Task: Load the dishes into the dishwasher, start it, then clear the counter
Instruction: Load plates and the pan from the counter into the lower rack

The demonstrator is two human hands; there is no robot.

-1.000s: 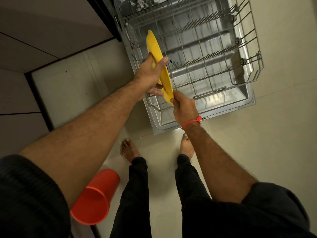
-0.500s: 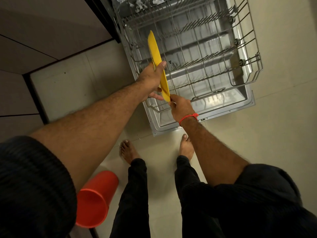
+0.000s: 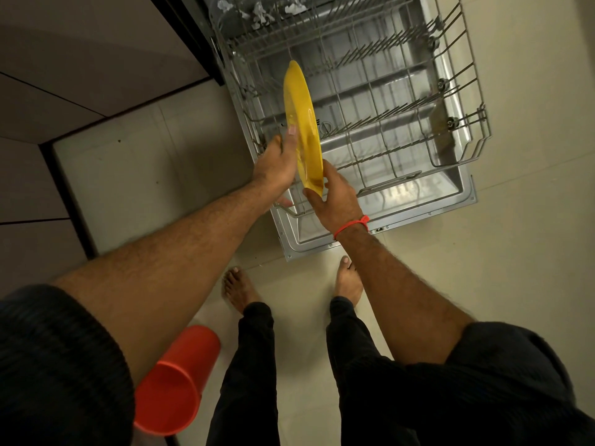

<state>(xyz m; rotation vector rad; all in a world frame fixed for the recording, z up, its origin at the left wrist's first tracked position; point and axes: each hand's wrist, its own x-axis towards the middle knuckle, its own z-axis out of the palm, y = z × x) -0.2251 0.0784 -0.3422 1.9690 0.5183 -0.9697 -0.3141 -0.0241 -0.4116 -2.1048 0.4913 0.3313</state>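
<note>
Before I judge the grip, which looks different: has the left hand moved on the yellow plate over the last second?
Yes. The left hand slid back toward the front rail of the rack, and its thumb no longer hooks over the yellow plate.

Bright yellow plate [image 3: 302, 123], plain, with a darker amber smear near its lower edge. Silver-grey wire rack [image 3: 386, 101] over the shiny steel dishwasher door [image 3: 418, 201]. Thin red thread [image 3: 351, 225] on the wrist. Orange-red cup [image 3: 175, 381] at 7 o'clock. Pale beige floor tiles [image 3: 515, 252], black trousers [image 3: 248, 381].

Yellow plate [image 3: 302, 123] on edge between both hands, over dishwasher rack [image 3: 402, 101]
</note>
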